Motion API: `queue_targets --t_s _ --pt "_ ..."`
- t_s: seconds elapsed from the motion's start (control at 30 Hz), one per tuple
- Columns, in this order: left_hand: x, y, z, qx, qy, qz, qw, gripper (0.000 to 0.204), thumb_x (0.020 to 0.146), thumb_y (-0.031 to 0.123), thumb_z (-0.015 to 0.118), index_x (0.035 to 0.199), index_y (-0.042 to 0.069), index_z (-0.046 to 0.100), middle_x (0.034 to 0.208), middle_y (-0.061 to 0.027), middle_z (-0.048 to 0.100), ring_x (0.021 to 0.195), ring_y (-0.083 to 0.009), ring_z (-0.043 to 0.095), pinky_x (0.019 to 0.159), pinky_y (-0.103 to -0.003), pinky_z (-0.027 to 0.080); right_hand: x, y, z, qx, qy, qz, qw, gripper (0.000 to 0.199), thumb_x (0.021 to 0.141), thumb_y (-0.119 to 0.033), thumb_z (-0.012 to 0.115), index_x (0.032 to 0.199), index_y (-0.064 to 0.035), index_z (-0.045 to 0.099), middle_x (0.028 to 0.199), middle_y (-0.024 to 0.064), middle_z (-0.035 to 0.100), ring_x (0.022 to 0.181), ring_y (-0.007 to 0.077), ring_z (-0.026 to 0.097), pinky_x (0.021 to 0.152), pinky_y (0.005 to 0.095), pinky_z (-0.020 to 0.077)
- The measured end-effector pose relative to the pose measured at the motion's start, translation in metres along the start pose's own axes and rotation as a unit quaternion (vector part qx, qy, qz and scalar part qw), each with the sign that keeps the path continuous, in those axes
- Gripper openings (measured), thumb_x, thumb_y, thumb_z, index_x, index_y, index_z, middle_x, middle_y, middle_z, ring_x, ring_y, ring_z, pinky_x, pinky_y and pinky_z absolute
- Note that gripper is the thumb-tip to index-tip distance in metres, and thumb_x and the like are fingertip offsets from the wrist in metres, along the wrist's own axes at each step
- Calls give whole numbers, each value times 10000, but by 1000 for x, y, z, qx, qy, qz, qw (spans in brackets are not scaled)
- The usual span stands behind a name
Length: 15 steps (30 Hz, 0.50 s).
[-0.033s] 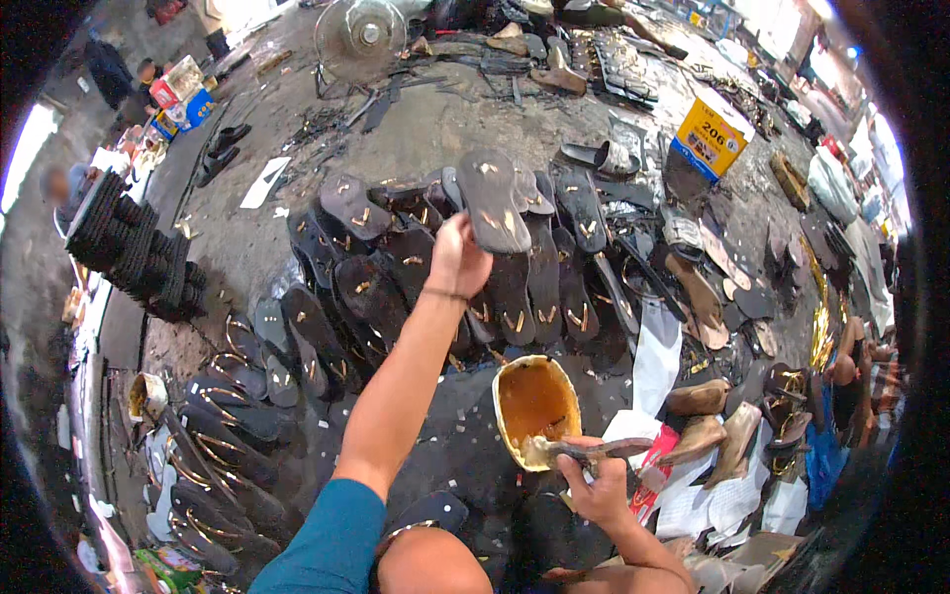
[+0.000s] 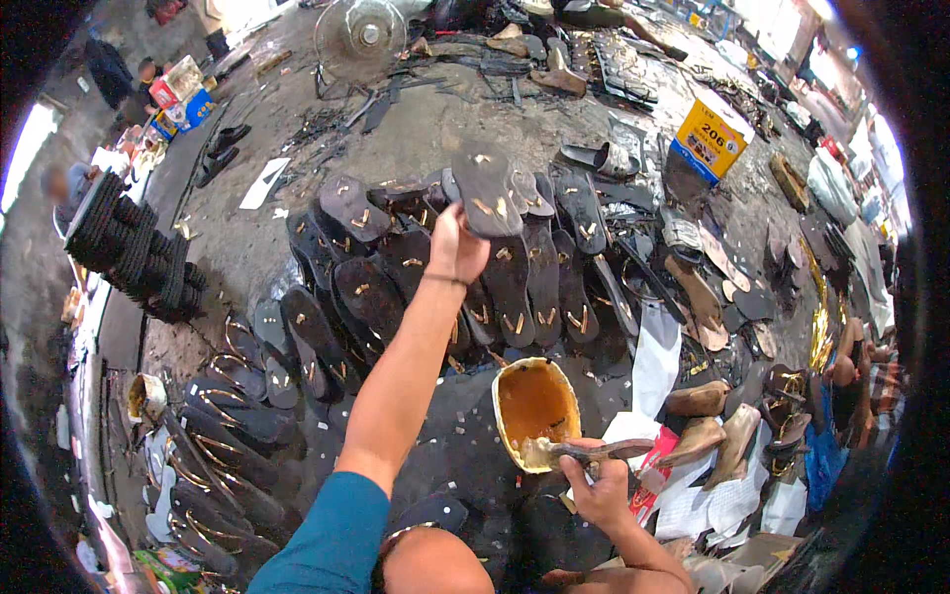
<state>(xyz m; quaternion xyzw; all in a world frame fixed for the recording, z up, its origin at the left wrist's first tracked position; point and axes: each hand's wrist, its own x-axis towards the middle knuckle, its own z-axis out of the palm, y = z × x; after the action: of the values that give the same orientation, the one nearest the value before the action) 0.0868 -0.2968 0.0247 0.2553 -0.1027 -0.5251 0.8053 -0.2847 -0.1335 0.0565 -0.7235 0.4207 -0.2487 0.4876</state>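
Observation:
My left hand (image 2: 458,247) reaches forward, its fingers closed on the near end of a dark sandal sole (image 2: 483,183). That sole is held above rows of similar dark soles (image 2: 371,294) with pale strap ends poking out of them. My right hand (image 2: 600,492) grips the handle of a glue brush (image 2: 606,450). The brush's pale, coated bristles lie at the near inner edge of a tub (image 2: 502,421) of amber, glue-like liquid. The thumb and fingers of my right hand are wrapped on the handle, partly hidden.
More sandals (image 2: 223,460) line the left side. A stack of black soles (image 2: 129,247) stands further left. Wooden shoe lasts (image 2: 734,444) and papers lie at the right. A yellow box (image 2: 711,141) and a fan (image 2: 361,42) are at the back.
My left hand has shifted slightly away from me and to the left, carrying the sole with it. The brush and my right hand look almost unmoved.

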Motion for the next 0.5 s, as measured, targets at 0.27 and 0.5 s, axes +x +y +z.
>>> queue_targets --t_s 0.27,0.5 --pt "-215 -33 -49 285 155 -10 946 615 970 408 593 1433 30 449 1336 -143 563 1163 -264 568 1023 -380 451 41 47 -6 -79 68 52 993 225 877 -161 744 1074 -56 715 984 130 720 920 319 674 814 410 510" --pt "-460 21 -121 572 241 -171 765 859 803 458 749 1458 7 420 1365 -188 494 1264 -346 490 1081 -437 400 78 68 27 -308 30 -160 937 194 826 -215 769 989 -111 748 864 81 691 890 288 609 817 415 452"
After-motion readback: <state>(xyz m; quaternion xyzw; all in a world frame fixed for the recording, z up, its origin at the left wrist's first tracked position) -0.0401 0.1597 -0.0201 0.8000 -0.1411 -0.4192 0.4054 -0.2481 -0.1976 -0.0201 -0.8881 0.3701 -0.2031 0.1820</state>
